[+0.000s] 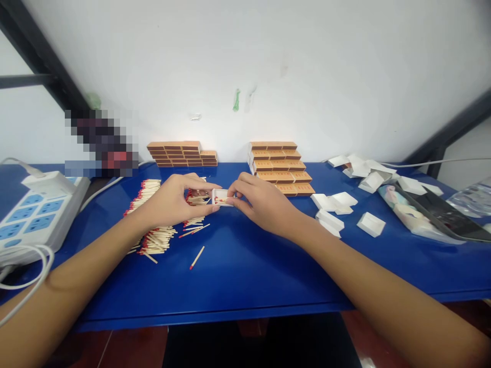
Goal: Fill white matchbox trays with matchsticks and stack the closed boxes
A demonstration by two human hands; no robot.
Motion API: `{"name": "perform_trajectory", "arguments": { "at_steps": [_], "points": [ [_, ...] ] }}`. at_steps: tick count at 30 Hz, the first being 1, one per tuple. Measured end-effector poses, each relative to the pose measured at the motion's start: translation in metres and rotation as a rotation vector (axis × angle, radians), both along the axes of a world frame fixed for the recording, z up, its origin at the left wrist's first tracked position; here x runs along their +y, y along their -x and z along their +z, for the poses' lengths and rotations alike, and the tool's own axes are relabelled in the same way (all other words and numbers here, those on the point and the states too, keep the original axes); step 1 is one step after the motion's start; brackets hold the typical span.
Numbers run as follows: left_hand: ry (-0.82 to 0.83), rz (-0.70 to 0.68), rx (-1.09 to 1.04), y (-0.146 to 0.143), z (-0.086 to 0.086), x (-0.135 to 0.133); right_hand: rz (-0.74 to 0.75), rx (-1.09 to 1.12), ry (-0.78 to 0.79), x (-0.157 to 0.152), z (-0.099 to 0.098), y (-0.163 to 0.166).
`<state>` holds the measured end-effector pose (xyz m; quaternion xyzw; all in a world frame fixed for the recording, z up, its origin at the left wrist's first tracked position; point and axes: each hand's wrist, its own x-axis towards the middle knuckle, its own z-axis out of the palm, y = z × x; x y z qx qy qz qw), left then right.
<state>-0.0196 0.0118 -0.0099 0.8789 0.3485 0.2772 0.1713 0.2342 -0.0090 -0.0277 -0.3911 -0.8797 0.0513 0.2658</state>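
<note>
My left hand (184, 198) grips a small white matchbox tray (215, 198) by its left end, thumb below and fingers above. A few red-headed matches (220, 200) lie inside the tray. My right hand (255, 200) is closed at the tray's right end, its fingertips pinched on matches there; how many is hidden. Beneath and beside my left hand are piles of loose matches (159, 240), partly covered by the hand and forearm. A single match (197, 257) lies apart on the blue table (249, 276), nearer to me.
Stacked matchboxes (174, 154) stand against the wall, with a stepped stack (282, 166) right of them. Several white trays (371, 224) lie scattered at right, near a dark flat device (441, 209). A power strip (38, 209) with white cables occupies the left side.
</note>
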Motion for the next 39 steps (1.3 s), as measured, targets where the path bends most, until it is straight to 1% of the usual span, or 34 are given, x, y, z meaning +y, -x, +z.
{"name": "perform_trajectory", "arguments": {
  "at_steps": [4,7,12,14,17,19,23,28,31,34,39],
  "points": [
    [0.01,0.033,-0.031,-0.001,0.0,0.0,0.03,0.11,0.039,0.001,0.0,-0.001],
    [0.041,0.047,-0.061,-0.001,-0.001,0.001,0.023,0.184,0.029,0.003,0.003,-0.002],
    [0.086,0.064,-0.081,-0.002,-0.001,0.001,0.021,0.219,0.038,0.006,0.004,-0.004],
    [0.105,0.069,-0.106,-0.002,-0.003,0.002,0.002,0.229,0.025,0.005,0.006,-0.004],
    [0.133,0.075,-0.167,-0.002,-0.008,0.006,-0.075,0.277,0.018,0.005,0.013,-0.007],
    [0.143,0.084,-0.187,0.0,-0.01,0.008,-0.107,0.294,0.092,0.004,0.017,-0.011],
    [0.117,0.113,-0.182,0.0,-0.01,0.007,-0.091,0.255,0.283,0.004,0.018,-0.016],
    [0.106,0.129,-0.169,-0.002,-0.006,0.003,-0.065,0.239,0.339,0.001,0.016,-0.013],
    [0.099,0.106,-0.151,-0.004,-0.004,0.001,-0.036,0.244,0.343,0.001,0.017,-0.012],
    [0.094,0.098,-0.122,-0.006,-0.001,-0.002,-0.021,0.211,0.312,0.001,0.017,-0.013],
    [0.124,0.077,-0.089,-0.005,0.0,-0.003,0.013,0.071,0.174,0.002,0.015,-0.012]
  ]
}}
